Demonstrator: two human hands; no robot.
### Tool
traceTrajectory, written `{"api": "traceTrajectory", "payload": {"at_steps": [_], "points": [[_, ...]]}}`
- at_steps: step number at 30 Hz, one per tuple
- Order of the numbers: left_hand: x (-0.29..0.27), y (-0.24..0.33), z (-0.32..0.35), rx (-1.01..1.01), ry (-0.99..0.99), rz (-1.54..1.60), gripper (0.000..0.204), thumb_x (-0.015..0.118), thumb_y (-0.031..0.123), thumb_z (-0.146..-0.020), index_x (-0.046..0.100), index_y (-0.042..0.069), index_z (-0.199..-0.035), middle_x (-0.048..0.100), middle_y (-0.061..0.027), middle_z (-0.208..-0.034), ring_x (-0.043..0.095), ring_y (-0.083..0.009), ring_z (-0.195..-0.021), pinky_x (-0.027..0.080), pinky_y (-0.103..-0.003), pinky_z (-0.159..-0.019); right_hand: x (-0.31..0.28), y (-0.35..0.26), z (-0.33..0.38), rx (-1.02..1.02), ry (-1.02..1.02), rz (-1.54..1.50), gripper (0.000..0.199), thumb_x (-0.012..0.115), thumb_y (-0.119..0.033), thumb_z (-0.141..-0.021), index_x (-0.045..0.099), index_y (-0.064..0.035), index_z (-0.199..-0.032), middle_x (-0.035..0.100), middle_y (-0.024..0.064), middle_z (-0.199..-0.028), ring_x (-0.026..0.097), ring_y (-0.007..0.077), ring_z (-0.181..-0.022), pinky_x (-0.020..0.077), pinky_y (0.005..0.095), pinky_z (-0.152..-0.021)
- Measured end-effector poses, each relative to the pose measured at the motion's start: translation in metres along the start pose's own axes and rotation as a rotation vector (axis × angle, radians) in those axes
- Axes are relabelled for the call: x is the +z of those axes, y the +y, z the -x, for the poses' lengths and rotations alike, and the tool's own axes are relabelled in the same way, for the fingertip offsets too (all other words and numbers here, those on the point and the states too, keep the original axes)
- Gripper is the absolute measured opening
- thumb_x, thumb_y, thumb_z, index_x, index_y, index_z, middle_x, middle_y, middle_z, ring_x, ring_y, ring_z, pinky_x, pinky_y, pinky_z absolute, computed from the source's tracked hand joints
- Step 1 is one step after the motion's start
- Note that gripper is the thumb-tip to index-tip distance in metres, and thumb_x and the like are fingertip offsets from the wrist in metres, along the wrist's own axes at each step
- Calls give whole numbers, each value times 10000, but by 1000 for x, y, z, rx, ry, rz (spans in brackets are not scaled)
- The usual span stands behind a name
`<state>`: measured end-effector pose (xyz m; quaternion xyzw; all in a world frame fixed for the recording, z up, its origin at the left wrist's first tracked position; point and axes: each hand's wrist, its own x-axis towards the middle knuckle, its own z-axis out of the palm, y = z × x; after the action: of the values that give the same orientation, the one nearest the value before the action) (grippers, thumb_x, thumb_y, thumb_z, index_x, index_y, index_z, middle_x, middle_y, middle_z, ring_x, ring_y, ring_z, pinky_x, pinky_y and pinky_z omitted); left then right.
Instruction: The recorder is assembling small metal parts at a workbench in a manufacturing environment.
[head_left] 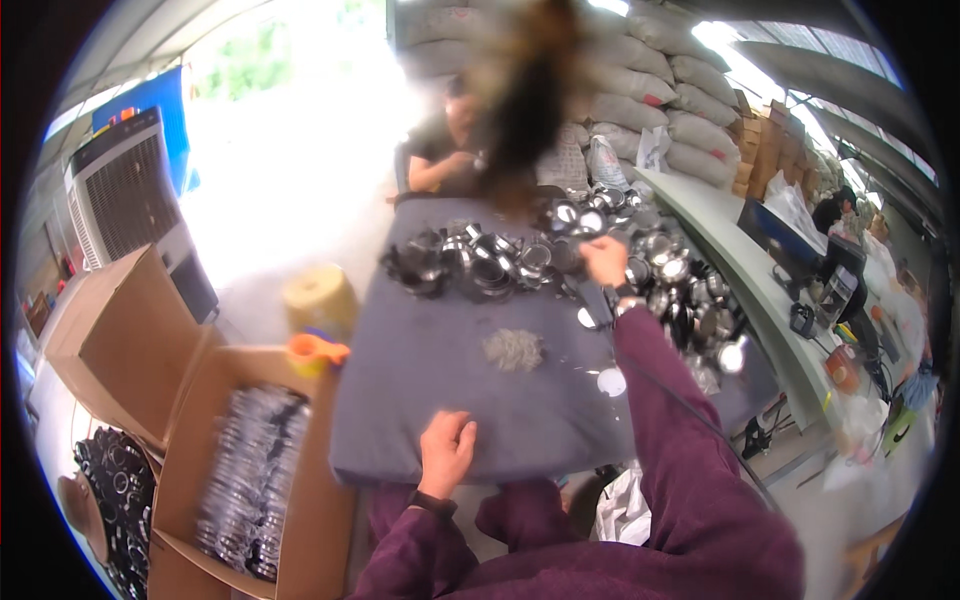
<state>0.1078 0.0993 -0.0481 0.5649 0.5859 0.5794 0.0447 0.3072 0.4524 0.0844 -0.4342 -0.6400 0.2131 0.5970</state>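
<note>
On the far right part of a dark cloth-covered table (400, 400), my right hand (606, 262) is among shiny round metal pieces. Its fingers are drawn together at the rim of a dark, shallow round metal piece (567, 256). Several cup-like metal pieces (490, 275) lie in a row left of that hand, and a larger heap (680, 280) spreads to its right. My left hand (447, 452) rests at the table's near edge, thumb apart from the fingers, holding nothing visible. A small pale, stringy clump (513, 350) lies mid-table between my hands.
An open cardboard box (320, 520) with plastic-wrapped metal pieces stands left, near a yellow roll (320, 298) and an orange tape dispenser (315, 353). Across the table sits another person (440, 150). A long pale bench (740, 270) runs along the right. Stacked sacks (640, 75) rise behind.
</note>
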Motion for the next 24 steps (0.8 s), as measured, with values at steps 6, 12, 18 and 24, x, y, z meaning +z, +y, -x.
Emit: {"api": "traceTrajectory", "payload": {"at_steps": [6,12,18,24], "points": [[-18,-8,2,17,18,-61,128,632,12,-791,626,-5,-918,595,-104,-786,600,-214,-646,483,-295,-609,8,-58,170,356,-455,-457,89,646,-37,-816,574,11,-795,645,109,-695,636,168,-594,524,286,-556],[-9,-1,0,-8,-37,-15,128,620,6,-773,638,-11,-899,570,-90,-757,564,-179,-658,462,-277,-626,-38,-56,264,452,-489,-520,84,626,-42,-834,556,-17,-795,606,53,-698,610,113,-576,502,250,-510],[-78,-1,11,-573,-88,702,190,563,82,-872,588,-41,-1014,551,-44,-741,561,-149,-675,520,-323,-691,-19,-43,304,300,-511,-500,128,628,-89,-837,516,-31,-815,559,6,-652,557,72,-544,447,246,-492],[-257,-62,64,-716,236,166,204,564,82,-858,640,-37,-1005,629,-131,-777,592,-226,-646,493,-320,-583,-42,-34,302,226,-522,-438,100,607,-94,-855,525,-38,-857,595,13,-713,568,87,-632,456,256,-571]]}}
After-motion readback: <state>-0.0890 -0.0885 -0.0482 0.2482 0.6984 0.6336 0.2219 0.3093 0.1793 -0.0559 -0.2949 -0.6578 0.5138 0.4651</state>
